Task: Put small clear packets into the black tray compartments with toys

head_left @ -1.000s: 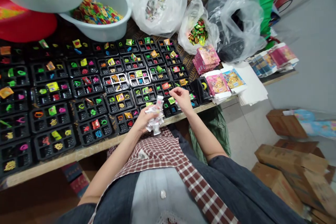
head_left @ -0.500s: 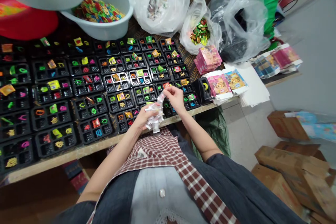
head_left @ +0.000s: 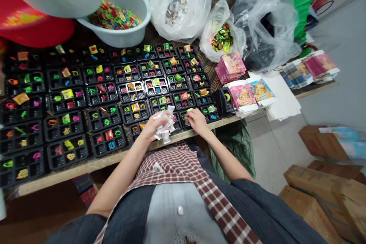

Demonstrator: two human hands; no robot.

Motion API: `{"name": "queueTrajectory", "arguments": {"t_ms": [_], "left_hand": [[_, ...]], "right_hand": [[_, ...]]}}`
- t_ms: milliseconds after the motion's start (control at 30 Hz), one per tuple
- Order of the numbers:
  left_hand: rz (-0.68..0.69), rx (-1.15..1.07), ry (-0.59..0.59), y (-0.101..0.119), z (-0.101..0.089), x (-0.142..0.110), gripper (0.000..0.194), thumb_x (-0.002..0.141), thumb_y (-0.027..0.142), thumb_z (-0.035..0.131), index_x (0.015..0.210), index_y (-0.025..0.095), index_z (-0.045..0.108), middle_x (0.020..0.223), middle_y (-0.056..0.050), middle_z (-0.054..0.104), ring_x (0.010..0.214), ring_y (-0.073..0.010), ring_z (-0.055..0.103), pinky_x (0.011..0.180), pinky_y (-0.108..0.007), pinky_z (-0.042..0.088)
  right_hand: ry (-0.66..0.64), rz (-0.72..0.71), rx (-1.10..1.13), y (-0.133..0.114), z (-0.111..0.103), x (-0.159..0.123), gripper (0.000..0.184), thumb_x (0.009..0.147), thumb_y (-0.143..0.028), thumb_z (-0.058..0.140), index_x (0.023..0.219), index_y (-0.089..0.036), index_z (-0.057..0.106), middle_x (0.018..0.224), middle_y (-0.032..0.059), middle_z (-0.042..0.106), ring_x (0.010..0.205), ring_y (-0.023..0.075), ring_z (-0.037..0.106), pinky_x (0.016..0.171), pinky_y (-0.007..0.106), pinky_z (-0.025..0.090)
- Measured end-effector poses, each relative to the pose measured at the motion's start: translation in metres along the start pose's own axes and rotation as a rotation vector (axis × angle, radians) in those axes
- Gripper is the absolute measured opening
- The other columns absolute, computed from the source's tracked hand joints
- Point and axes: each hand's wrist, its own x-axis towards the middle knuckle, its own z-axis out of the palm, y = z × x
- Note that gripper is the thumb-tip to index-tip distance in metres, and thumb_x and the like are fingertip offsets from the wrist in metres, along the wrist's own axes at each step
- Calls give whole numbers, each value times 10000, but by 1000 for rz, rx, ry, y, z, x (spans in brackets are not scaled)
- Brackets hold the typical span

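Note:
My left hand (head_left: 152, 127) is closed around a bunch of small white sachets (head_left: 165, 126), held above the front edge of the table. Over a black compartment tray (head_left: 183, 116) in the front row, my right hand (head_left: 198, 122) pinches one small whitish sachet (head_left: 187, 122), partly hidden by the fingers. Whether that sachet touches the tray I cannot tell. To the right stands another black tray (head_left: 211, 113) with a green packet and a blue piece in it. Rows of similar trays hold colourful plastic pieces and shiny wrapped packets.
Behind the trays stand a pale blue tub (head_left: 126, 34) of colourful pieces, a red tub (head_left: 42, 32), a plastic bag (head_left: 197, 19) of whitish sachets and a smaller bag (head_left: 208, 42) of shiny packets. Printed pink boxes (head_left: 231, 65) are stacked at right. Cardboard boxes (head_left: 323, 187) lie on the floor.
My right hand has moved away from the bunch, down and to the right over the front tray, with one sachet. My left hand still holds the bunch, slightly further left.

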Motion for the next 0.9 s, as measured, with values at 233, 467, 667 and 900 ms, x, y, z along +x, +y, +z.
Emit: {"name": "queueTrajectory", "arguments": {"t_ms": [233,467,667,900], "left_hand": [[-28,90,-56,-3,13,-1,385,430,174,805,796,154,686,674,8,672,527,-124,577,463,-222,462],[-19,48,-29,0,13,7,383,437,171,795,802,139,684,677,-2,691,528,-120,578,487,-218,454],[-26,-82,5,1,4,13,389,461,109,760,837,135,662,699,-19,705,596,-176,652,548,-264,514],[-103,-213,-35,6,2,17,337,541,68,695,863,144,629,760,-35,726,616,-190,688,559,-274,552]], "right_hand": [[35,129,452,-21,12,28,264,837,-430,648,893,-190,744,845,47,717,695,169,606,677,307,484],[183,98,409,-14,11,83,212,850,-335,616,751,-172,709,705,13,679,661,154,595,670,278,468],[74,47,-5,-2,14,101,107,808,-187,688,713,-166,731,762,53,617,812,206,597,811,340,472],[-89,-86,501,-20,10,78,371,842,-529,666,1027,-218,747,946,52,670,825,170,612,746,308,495]]}}
